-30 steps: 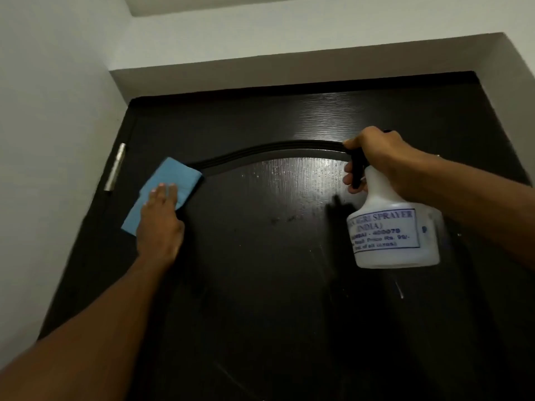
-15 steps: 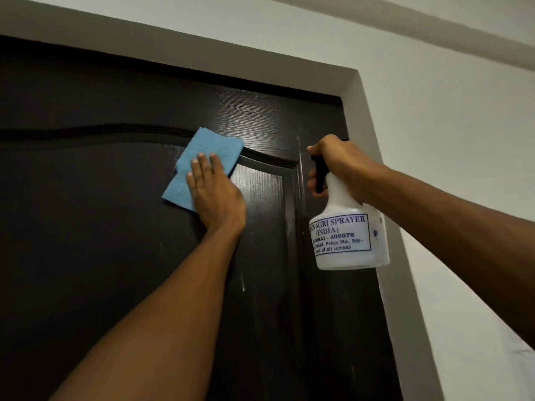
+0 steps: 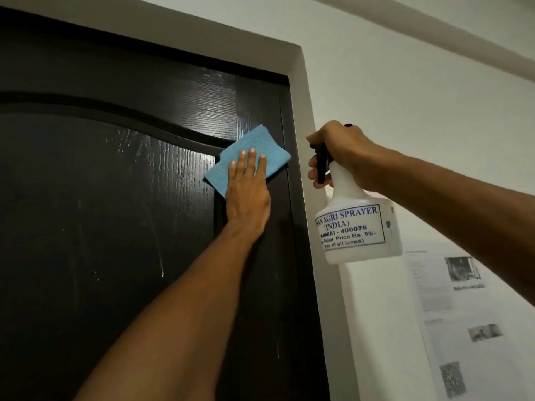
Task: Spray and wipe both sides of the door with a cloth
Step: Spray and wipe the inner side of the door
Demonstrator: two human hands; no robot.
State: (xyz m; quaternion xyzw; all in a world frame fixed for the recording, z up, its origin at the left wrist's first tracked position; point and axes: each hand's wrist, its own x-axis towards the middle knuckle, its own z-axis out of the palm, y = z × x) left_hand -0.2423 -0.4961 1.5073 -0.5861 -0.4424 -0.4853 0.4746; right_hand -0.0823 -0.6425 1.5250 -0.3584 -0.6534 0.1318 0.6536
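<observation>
A dark brown panelled door point(image 3: 115, 227) fills the left of the head view, with wet streaks on its surface. My left hand point(image 3: 249, 192) lies flat with straight fingers on a folded blue cloth point(image 3: 252, 151), pressing it against the door near the upper right corner of the arched panel. My right hand point(image 3: 338, 154) grips the black trigger head of a white spray bottle point(image 3: 359, 230) with a printed label. The bottle hangs in front of the wall, just right of the door frame.
A pale door frame point(image 3: 307, 111) runs down the right side of the door. On the white wall point(image 3: 419, 96) to the right hangs a printed paper sheet point(image 3: 457, 314) with small pictures.
My left hand has slid the blue cloth from the left side of the door across to its right edge. The view has swung right with it, and the bottle now hangs off the door.
</observation>
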